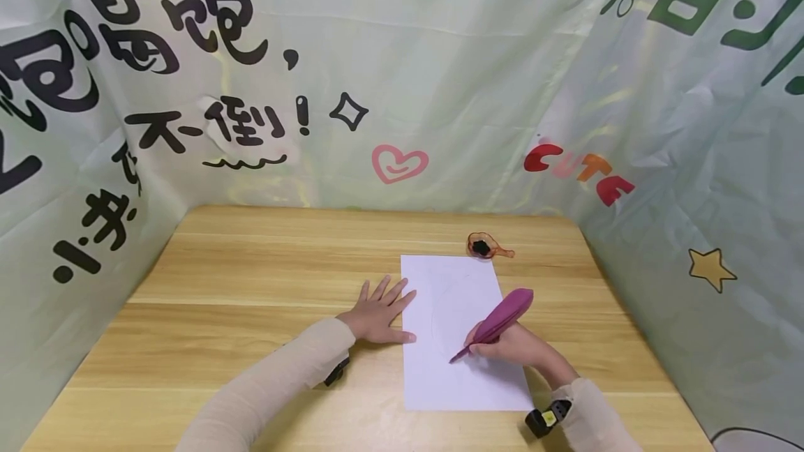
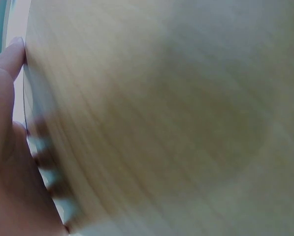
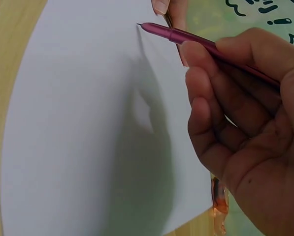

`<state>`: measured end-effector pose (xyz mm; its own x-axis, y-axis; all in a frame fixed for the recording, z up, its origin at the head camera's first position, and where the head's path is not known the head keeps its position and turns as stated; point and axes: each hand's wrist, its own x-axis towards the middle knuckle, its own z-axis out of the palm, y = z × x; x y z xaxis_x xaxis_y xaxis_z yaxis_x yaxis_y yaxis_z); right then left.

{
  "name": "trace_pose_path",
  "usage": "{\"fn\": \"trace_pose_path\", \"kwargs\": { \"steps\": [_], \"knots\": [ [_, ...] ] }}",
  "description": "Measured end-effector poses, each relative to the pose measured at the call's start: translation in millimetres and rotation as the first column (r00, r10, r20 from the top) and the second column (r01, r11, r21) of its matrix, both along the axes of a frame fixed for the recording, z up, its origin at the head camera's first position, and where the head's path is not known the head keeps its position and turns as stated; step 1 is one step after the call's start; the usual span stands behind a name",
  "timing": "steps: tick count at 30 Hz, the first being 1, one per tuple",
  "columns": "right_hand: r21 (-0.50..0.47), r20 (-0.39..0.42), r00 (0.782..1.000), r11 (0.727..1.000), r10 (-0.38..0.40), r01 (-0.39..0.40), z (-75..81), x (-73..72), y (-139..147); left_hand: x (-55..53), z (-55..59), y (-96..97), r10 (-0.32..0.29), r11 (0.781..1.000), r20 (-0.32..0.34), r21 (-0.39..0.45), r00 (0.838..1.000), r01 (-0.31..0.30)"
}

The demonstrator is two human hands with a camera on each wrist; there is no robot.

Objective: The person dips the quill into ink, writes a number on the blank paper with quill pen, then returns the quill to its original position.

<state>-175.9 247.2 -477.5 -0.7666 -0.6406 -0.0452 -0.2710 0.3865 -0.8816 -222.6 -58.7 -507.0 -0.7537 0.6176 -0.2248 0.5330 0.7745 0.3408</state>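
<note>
Purple feather-shaped pen [image 1: 504, 315], partly hidden in pinching right hand [image 1: 518, 345]; left hand [image 1: 375, 317] splayed; "CUTE" [image 1: 593, 167] on pale-green cloth [image 1: 477, 89]

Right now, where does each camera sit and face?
Head: on the head, facing forward-down at the paper; left hand, right hand, sleeves show.
Left wrist: on that wrist, facing the tabletop; left hand shows.
Right wrist: on that wrist, facing paper and pen; right hand and part of the left show.
Head and right wrist share the pen.

Purple plume-topped pen [image 1: 506, 314] aslant over a flat white sheet [image 1: 446, 298] on the table [image 1: 264, 277]
</note>
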Motion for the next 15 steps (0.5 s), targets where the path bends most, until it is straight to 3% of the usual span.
{"fn": "trace_pose_path", "kwargs": {
  "steps": [8,15],
  "knots": [
    [-0.005,0.04,0.999,0.999,0.031,-0.031,2.9,3.9,15.2,2.5,7.0,-0.1,-0.007,1.0,0.011,0.008,1.0,0.007],
    [0.0,0.021,0.999,0.999,0.046,-0.046,5.2,6.7,24.0,4.8,13.1,-0.2,-0.009,1.0,0.023,0.011,1.0,0.009]
  ]
}}
